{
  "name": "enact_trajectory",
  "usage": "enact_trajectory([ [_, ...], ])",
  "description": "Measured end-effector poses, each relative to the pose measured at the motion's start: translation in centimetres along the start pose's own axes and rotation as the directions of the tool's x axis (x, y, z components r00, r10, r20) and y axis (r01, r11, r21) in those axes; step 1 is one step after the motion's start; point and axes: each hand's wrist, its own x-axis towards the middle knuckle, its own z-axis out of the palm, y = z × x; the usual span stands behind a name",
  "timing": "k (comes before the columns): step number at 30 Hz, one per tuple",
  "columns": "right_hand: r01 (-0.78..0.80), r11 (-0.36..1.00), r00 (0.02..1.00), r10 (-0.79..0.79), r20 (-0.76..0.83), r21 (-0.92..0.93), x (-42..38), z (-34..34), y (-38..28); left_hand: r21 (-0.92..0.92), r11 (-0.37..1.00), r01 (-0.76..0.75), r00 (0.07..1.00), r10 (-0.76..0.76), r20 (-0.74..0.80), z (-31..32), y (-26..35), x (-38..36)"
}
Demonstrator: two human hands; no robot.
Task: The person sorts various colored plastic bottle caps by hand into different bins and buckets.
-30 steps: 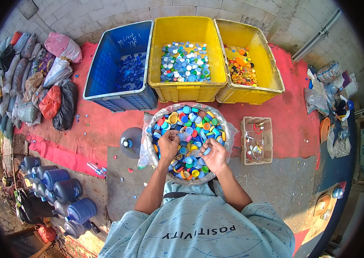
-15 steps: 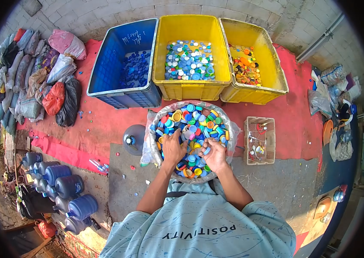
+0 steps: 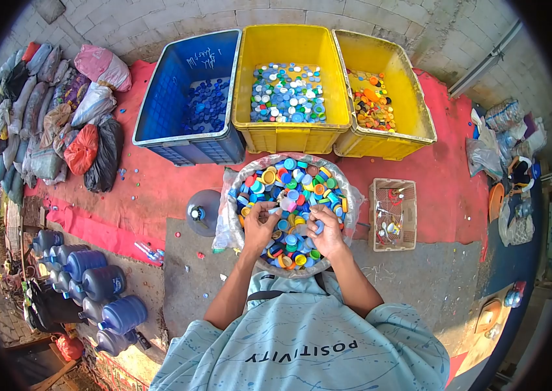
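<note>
Change since the earlier frames: the right hand (image 3: 328, 233) is being carried forward toward 12 o'clock over the heap, and the left hand (image 3: 259, 225) is being curled back on a cap near the centre.

Item: bottle caps (image 3: 292, 195), mixed colours, are being held loose in a round lined basket (image 3: 233, 225) directly ahead of the person.
Hands: both are being kept down on the heap, a little apart. The left fingers are being pinched on a small cap; a blue cap is being pressed under the right fingers, though whether it is fully gripped cannot be told.
Handling, as judged: the caps are being taken as light, stiff, smooth plastic, likely to slip and scatter; each is best being pinched across the rim between thumb and forefinger.
Surroundings: at 11 o'clock a blue crate (image 3: 158, 107); at 12 o'clock a yellow crate (image 3: 289, 140); at 1 o'clock a second yellow crate (image 3: 419, 111); at 3 o'clock a small basket (image 3: 375, 218).
</note>
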Motion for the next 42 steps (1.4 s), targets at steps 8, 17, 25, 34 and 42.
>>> enact_trajectory([
  [8,0.213,0.126,0.877,-0.461,0.133,-0.969,4.5,1.1,-0.6,-0.933,0.273,0.234,0.972,-0.101,0.214,-2.6,-1.5,-4.4],
  [17,0.032,-0.402,0.884,-0.416,0.214,-0.915,6.8,4.6,-0.6,-0.929,0.314,0.195,0.967,-0.218,0.129,-3.9,-3.3,-4.9],
  [25,0.061,-0.354,0.856,-0.462,0.231,-0.933,7.3,3.9,0.1,-0.829,0.528,0.182,0.962,-0.272,0.038,-3.0,-2.5,-5.0],
  [34,0.13,0.871,0.991,-0.133,0.028,-0.473,3.5,0.7,-2.1,-0.515,0.849,0.117,0.988,-0.152,-0.027,-0.6,-1.8,-2.5],
  [42,-0.041,0.979,0.965,-0.013,0.261,0.201,-0.9,-2.5,-2.0,0.314,0.895,-0.317,0.946,0.322,0.037,3.5,0.5,3.2],
])
